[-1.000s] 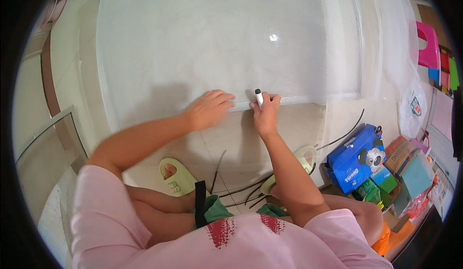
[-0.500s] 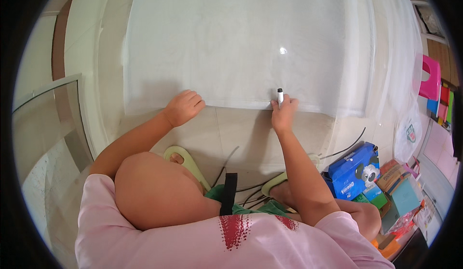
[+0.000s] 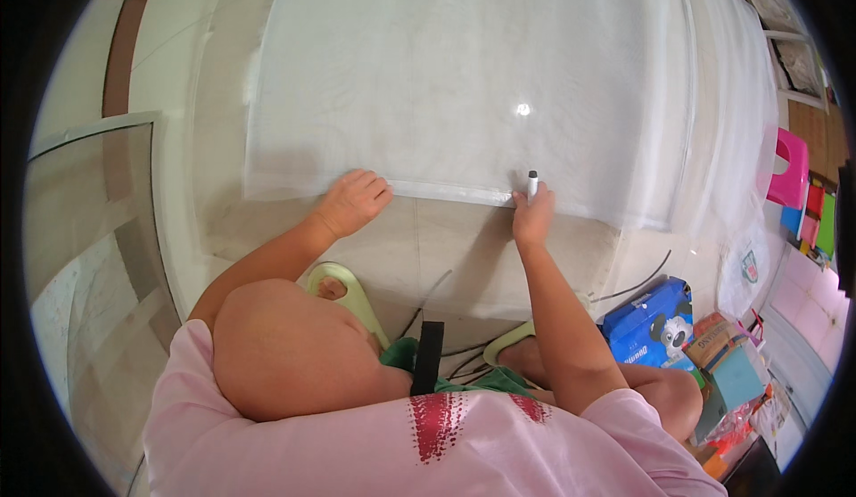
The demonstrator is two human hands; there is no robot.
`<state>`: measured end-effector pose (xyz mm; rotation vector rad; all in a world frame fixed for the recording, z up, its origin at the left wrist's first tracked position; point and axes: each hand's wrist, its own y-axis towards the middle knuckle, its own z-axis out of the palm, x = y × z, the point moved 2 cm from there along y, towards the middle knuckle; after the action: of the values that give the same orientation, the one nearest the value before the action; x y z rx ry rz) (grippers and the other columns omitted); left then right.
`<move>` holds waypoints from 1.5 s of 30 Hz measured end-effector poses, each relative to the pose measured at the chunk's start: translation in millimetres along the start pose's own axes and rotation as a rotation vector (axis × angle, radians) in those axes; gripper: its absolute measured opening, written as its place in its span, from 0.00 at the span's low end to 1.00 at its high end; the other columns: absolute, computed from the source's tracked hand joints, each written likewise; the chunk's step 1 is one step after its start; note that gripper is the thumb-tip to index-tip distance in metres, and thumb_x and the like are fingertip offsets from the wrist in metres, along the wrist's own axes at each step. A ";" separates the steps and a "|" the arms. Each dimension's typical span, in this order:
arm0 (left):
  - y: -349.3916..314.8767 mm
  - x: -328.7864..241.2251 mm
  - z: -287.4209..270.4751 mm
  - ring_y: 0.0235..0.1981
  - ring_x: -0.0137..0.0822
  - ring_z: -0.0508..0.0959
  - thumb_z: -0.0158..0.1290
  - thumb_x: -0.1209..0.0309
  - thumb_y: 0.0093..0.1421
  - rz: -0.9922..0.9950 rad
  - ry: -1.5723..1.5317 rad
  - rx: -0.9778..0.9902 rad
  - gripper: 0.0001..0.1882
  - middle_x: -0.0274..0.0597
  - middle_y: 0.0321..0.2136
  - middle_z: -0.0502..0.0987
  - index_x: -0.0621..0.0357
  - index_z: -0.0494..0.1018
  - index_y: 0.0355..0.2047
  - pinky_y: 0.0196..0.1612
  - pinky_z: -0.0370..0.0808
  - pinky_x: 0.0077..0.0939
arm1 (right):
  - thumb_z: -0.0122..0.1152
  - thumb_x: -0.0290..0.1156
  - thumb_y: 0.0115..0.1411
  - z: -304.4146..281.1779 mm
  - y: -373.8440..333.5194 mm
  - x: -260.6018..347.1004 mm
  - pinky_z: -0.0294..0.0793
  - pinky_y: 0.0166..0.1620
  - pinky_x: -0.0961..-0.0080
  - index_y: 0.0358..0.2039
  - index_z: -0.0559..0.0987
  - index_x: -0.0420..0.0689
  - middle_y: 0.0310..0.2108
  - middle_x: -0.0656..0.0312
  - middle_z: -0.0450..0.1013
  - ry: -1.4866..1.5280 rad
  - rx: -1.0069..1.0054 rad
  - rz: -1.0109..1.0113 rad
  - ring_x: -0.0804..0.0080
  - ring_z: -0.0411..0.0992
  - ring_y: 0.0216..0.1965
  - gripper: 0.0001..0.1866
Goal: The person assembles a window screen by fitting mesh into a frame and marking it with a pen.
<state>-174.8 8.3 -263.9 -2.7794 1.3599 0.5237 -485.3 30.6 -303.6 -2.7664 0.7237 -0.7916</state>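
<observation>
A sheer white mesh sheet (image 3: pixel 446 87) lies spread out before me, with a hemmed near edge. At that edge, toward its left part, my left hand (image 3: pixel 357 203) is closed with its fingers curled on the hem; the fingertips are partly hidden. My right hand (image 3: pixel 533 216) is farther right on the same edge. It grips a white marker pen (image 3: pixel 532 187), whose black end points up and away from me. The right thumb touches the hem beside the pen.
A glass panel in a pale frame (image 3: pixel 89 131) stands at left. My feet wear light green slippers (image 3: pixel 355 305), with dark cables between them. At right are a blue box (image 3: pixel 649 323), cartons (image 3: pixel 736 377), a plastic bag (image 3: pixel 744 270) and a pink stool (image 3: pixel 789 172).
The view has turned slightly. Both hands sit a little farther right in the picture, and the sheet's near left corner has shifted right. The marker pen stays in my right hand.
</observation>
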 end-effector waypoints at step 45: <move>-76.2 -7.8 -0.5 0.63 0.54 0.48 0.50 0.56 0.57 -0.925 -0.085 -0.090 0.35 0.48 0.61 0.53 0.59 0.54 0.60 0.61 0.44 0.58 | 0.57 0.33 0.56 74.8 -64.0 147.3 0.70 0.38 0.58 0.37 0.71 0.45 0.38 0.55 0.66 -0.137 0.298 -0.463 0.53 0.69 0.40 0.10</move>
<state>-120.6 61.8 -271.8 -2.9673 -0.0464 0.6178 -310.3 15.2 -281.5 -2.6975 -0.0672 -0.7022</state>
